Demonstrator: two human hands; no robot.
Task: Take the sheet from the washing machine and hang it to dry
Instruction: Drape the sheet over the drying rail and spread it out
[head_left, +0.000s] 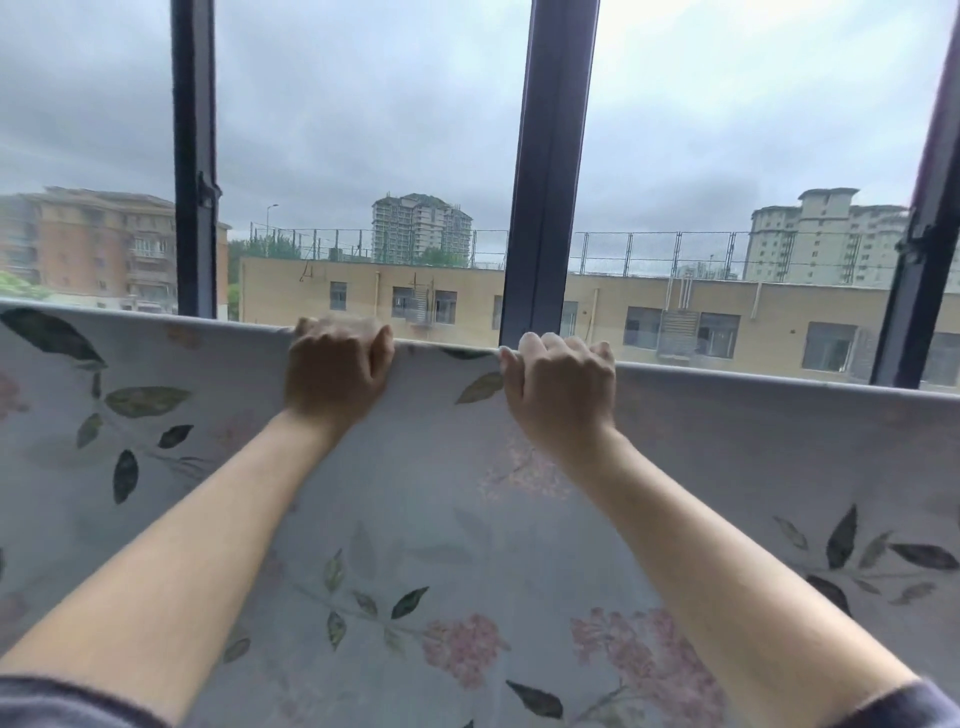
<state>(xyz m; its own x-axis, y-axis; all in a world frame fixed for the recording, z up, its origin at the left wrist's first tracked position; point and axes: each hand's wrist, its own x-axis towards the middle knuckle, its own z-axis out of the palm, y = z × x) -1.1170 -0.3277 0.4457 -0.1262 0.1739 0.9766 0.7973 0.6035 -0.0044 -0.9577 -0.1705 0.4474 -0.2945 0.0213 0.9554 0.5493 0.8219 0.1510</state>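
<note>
A pale grey sheet (467, 519) printed with dark green leaves and faded pink flower clusters hangs spread across the whole width of the view, its top edge folded over a line or rail that the cloth hides. Both bare forearms reach forward and up to that edge. The left hand (337, 369) has its fingers curled over the fold and grips the cloth, with the thumb on the near side. The right hand (561, 384), just beside it, is closed round the same edge, knuckles uppermost, pinching the fabric. Between the two hands the edge dips slightly. Dark sleeve cuffs (67, 701) show at the bottom corners.

Behind the sheet stands a window with dark upright frame bars (545, 182). Through the glass lie a heavy grey sky, a long low tan building (649, 306) with a fenced roof, a brick block (104, 244) at the left and pale tower blocks (421, 226) further off.
</note>
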